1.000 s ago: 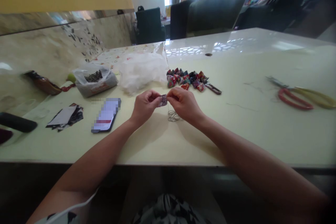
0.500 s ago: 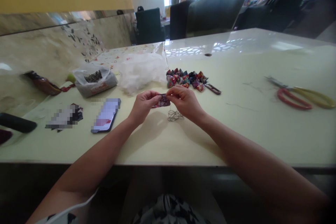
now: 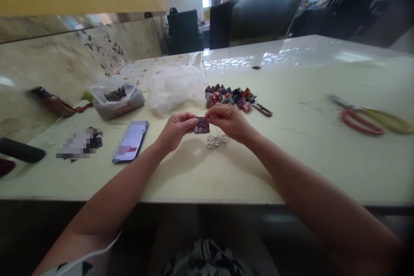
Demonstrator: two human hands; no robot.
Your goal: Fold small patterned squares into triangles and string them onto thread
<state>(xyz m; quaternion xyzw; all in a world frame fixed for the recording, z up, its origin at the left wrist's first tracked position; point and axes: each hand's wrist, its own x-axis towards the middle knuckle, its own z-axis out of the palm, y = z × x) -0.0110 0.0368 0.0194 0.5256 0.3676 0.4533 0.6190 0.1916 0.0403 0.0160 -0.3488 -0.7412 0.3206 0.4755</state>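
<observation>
A small piece of dark purple patterned fabric is held up between my two hands, above the table. My left hand pinches its left side between thumb and fingers. At its upper right corner, my right hand has thumb and forefinger closed together; whether a needle is between them is too small to tell. Below the fabric a loose tangle of dark thread lies on the table. Just beyond my hands sits a cluster of small stuffed fabric pieces in mixed colours, with thread snips beside it.
Large scissors with red and yellow handles lie at the right, near loose thread ends. On the left are a phone, fabric scraps and a plastic bag of dried material. White stuffing lies behind my left hand.
The fabric has turned so more of its patterned face shows, hanging lower between my fingers. My right hand has shifted slightly, and more of the thread tangle is visible.
</observation>
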